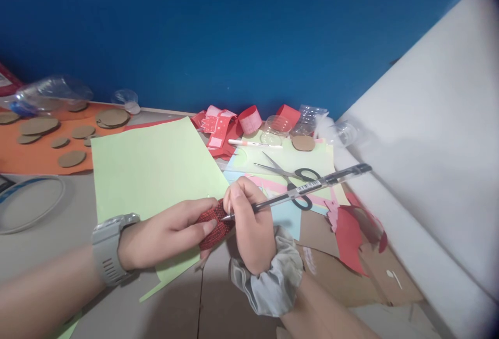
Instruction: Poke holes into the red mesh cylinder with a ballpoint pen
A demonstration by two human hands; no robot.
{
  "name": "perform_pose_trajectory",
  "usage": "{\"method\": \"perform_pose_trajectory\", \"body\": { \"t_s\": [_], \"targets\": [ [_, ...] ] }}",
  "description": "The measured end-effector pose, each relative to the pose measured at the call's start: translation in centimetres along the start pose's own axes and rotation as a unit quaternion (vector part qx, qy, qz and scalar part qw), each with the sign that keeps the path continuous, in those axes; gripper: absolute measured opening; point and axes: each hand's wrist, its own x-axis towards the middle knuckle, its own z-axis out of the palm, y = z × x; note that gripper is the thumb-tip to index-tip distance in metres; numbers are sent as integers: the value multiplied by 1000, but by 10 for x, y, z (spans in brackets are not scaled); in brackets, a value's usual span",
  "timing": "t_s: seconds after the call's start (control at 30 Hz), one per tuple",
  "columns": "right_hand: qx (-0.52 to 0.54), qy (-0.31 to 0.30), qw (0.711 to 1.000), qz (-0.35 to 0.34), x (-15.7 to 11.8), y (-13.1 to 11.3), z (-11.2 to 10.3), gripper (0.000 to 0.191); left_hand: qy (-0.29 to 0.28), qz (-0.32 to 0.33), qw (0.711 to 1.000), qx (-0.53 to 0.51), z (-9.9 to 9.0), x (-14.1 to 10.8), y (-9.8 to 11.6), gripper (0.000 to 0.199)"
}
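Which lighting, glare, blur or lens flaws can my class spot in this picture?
Head view: the picture darkens at its top-right corner; head view: a soft shadow falls on the grey surface below the left hand; head view: the clear plastic bottle looks smeared, the pen crisper; head view: no strong glare on the blue wall.

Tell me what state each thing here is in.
Pen: tip bare, gripped in right hand
Red checked piece: held by left hand
Scissors: open, lying on papers
Green sheet: spread out
Marker: lying down; cap unclear
Watch: strapped on
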Motion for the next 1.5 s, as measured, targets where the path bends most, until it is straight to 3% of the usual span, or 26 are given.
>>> {"method": "perform_pose_trajectory", "body": {
  "t_s": [1.5],
  "targets": [
    [-10,8,1000,4,0,1,1,34,-9,1,1000,-5,-1,0,-3,30]
  ]
}}
